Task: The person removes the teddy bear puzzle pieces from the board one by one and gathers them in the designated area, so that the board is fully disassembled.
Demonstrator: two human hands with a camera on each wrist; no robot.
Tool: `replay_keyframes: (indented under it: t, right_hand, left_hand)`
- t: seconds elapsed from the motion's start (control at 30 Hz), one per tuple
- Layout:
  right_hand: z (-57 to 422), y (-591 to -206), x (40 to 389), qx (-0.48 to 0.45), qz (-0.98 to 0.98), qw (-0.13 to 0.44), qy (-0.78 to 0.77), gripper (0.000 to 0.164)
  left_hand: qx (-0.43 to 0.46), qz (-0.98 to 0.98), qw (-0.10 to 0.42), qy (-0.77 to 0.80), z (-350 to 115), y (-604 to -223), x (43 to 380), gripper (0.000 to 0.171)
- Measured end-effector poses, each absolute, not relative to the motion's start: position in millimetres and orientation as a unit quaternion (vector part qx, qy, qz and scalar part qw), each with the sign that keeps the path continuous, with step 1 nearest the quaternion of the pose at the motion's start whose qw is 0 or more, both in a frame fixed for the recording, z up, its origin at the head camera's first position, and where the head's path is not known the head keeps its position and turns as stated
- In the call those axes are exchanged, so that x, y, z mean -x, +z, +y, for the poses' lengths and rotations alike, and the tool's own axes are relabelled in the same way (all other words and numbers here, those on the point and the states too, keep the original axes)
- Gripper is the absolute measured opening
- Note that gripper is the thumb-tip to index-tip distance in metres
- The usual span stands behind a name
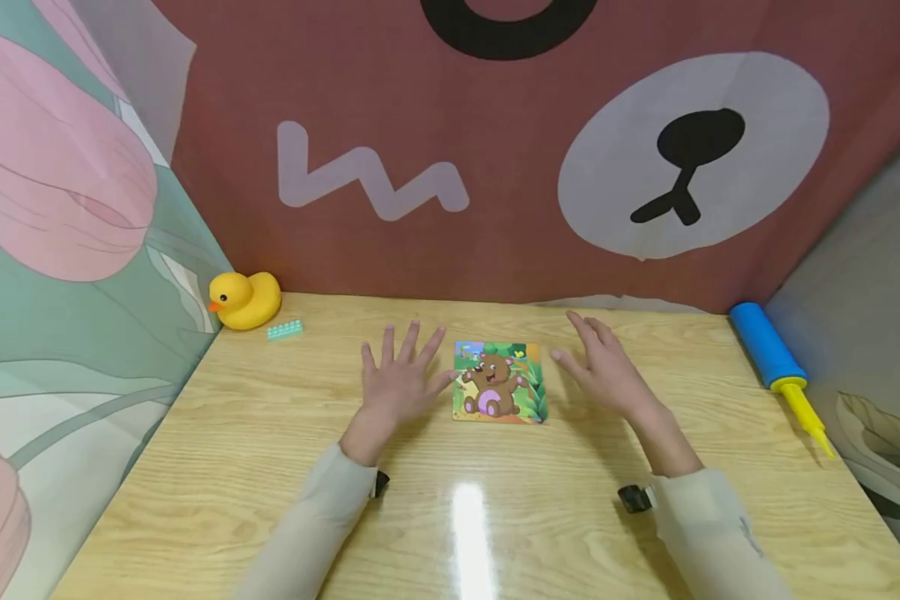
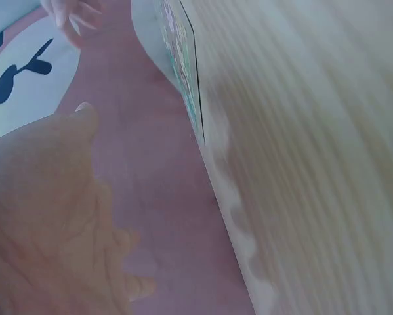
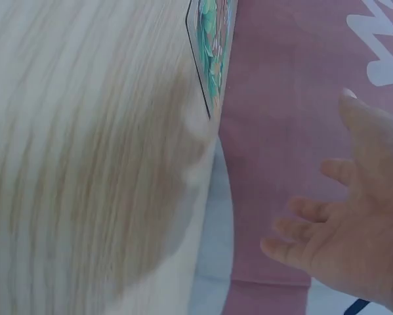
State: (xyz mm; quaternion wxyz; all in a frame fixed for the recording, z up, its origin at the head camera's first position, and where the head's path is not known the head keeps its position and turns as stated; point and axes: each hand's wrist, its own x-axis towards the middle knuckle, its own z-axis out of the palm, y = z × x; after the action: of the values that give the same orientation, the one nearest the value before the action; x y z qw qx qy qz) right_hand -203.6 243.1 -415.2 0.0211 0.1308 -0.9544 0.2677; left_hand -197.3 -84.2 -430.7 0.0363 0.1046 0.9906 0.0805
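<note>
A flat, square bear picture [image 1: 492, 387] lies on the wooden table, bright with green leaves around a brown cartoon bear. To its left my left hand [image 1: 399, 379] hovers over the tabletop with fingers spread, the thumb tip near the picture's edge. On the other side my right hand [image 1: 603, 367] is held above the table, fingers extended, a little apart from the picture. Both wrist views show a gap between hand and table: the left palm [image 2: 45, 216] and the right hand [image 3: 353, 223] hold nothing. The picture's thin edge [image 3: 212, 59] appears in the right wrist view.
At the back left stand a yellow rubber duck [image 1: 246, 300] and a small teal toy brick [image 1: 284, 330]. A blue and yellow toy pump [image 1: 776, 358] lies along the right edge. Printed cloth walls [image 1: 510, 150] rise behind the table [image 1: 270, 433] and at both sides.
</note>
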Motion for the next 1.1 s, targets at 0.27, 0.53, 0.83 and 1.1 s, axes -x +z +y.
replay_keyframes:
  t: [0.27,0.53,0.83,1.1]
  right_hand:
    - [240,-423,223,-0.118,-0.937,-0.001,0.329,0.065]
    - [234,-432,235,-0.081,-0.931,-0.024,0.355,0.049]
    - [226,-437,243,-0.049,-0.927,-0.077,0.364,0.045]
    - [222,-446,251,-0.035,-0.932,-0.084,0.352,0.039]
  left_hand:
    - [-0.119,0.987,0.043,0.095,-59,-428,205,0.077]
    - [-0.127,0.982,0.071,0.120,-34,-428,212,0.075]
    - [-0.138,0.984,0.104,0.048,-1,-436,218,0.080]
    - [-0.133,0.983,0.126,0.010,18,-440,226,0.076]
